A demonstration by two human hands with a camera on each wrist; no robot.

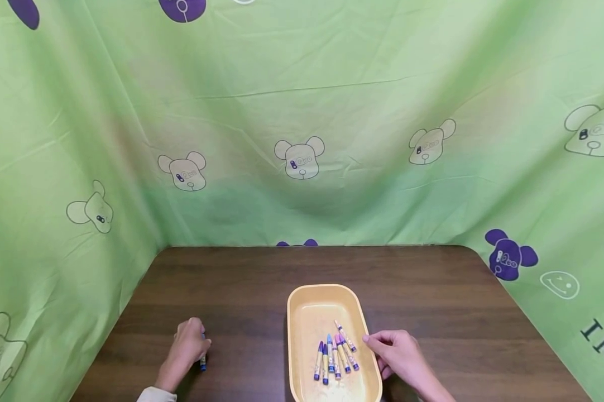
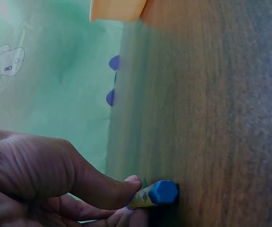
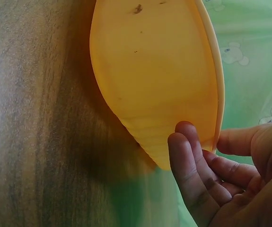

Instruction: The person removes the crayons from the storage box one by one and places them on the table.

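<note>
Left hand [image 1: 188,346] pinches a blue crayon [image 2: 155,195] lying on the bench [image 1: 231,290], at 9 o'clock from the yellow tray [image 1: 302,312]. Right hand [image 1: 399,352], grip curled on the tray's 3 o'clock rim, steadies it.

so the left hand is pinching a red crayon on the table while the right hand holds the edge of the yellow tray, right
Not quite: the crayon is blue, not red. The left wrist view shows its blue tip pinched between the thumb and fingers of the left hand on the table. The rest stands: the right hand holds the edge of the yellow tray, as the head and right wrist views show.
</note>
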